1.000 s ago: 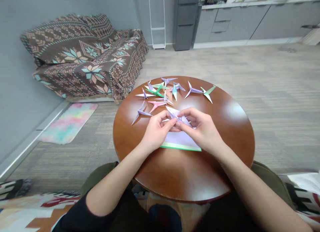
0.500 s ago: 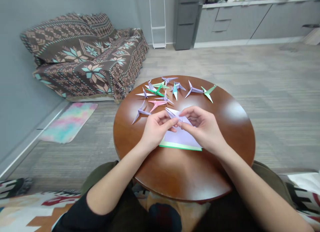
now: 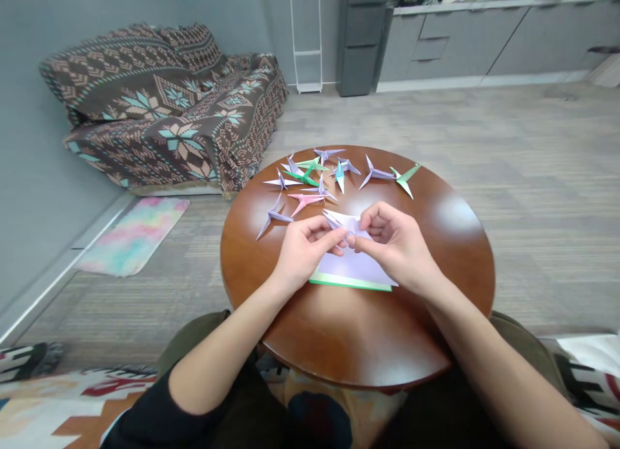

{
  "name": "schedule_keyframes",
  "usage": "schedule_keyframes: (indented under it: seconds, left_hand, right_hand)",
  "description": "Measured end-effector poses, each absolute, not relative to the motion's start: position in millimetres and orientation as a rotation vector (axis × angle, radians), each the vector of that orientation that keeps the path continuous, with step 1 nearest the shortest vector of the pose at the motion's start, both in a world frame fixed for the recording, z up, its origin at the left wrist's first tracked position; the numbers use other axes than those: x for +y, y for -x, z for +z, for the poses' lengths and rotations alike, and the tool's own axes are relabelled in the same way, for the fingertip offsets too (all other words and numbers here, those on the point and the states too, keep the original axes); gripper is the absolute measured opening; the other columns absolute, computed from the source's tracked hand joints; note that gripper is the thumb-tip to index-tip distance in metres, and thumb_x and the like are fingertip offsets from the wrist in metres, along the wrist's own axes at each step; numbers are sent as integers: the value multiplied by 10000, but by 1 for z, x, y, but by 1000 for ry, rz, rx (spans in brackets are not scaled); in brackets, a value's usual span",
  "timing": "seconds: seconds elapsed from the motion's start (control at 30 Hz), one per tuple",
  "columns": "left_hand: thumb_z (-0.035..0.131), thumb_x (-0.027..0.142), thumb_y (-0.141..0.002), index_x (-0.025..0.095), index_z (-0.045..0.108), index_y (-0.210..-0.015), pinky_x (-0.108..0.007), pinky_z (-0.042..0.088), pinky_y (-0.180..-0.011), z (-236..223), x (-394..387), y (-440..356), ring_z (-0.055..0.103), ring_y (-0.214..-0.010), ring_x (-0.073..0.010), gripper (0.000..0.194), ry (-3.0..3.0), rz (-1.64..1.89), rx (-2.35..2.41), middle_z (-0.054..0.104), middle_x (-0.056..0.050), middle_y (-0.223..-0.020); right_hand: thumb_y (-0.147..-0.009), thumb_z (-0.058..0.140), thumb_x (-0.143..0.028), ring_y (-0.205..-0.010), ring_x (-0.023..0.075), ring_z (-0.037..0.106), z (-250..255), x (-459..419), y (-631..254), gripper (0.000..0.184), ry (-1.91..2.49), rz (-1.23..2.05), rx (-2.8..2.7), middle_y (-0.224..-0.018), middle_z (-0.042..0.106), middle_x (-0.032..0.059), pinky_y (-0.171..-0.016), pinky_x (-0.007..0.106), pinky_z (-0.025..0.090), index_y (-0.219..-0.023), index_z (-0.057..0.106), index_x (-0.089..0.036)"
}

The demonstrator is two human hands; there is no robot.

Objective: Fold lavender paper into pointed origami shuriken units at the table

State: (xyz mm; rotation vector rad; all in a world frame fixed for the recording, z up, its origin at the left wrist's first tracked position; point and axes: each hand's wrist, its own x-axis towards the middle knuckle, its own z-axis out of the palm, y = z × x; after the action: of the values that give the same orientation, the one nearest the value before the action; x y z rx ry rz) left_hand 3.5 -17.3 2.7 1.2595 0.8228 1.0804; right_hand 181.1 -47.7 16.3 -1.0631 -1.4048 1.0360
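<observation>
Between my two hands is a lilac origami piece [image 3: 349,225], partly folded, with a pointed end toward the upper left. My left hand [image 3: 317,239] pinches its left side, thumb on top. My right hand [image 3: 390,242] grips the right side between thumb and fingers. Fingers hide much of the piece. Below it lies a stack of square paper [image 3: 358,268], lilac on top with pale and bright green edges showing. Just beyond my hands are several folded paper figures with thin points, among them a pink one [image 3: 306,200] and a lilac one [image 3: 274,216].
The round brown wooden table [image 3: 358,345] carries everything. More folded figures stand toward its far edge, including a green one [image 3: 405,179] at the right. A covered sofa [image 3: 184,126] and a pastel mat [image 3: 138,236] are at the left, grey cabinets [image 3: 460,42] at the back.
My right hand has shifted slightly to the right, and more of the lilac origami piece shows between my hands. My left hand stays nearly in place.
</observation>
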Motion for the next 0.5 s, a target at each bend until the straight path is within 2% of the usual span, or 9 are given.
schedule_keyframes:
  seconds: [0.17,0.33,0.5]
  left_hand:
    - [893,413,-764,147,729,-707,-267,603,-613,5,-16,-3,679,-565,-137,318,-1288,1117,864,754,-44,-686]
    - [904,381,-750,149,763,-731,-277,613,-642,6,-16,-3,689,-589,-145,273,-1307,1130,847,757,-40,-685]
    - [879,340,-781,148,756,-717,-264,592,-617,6,-17,-3,670,-577,-136,237,-1298,1136,842,755,-41,-684]
  right_hand:
    - [-804,876,-422,-744,185,710,16,-48,-180,325,1064,1012,-1425,-842,757,31,-684,332,554,-938,680,-200]
    - [-738,929,-451,-712,184,723,17,-48,-180,386,1089,1027,-1380,-814,769,31,-661,320,555,-909,695,-196]
    - [-731,927,-488,-723,195,721,16,-47,-180,406,1115,1006,-1365,-794,763,30,-666,331,552,-896,688,-204]
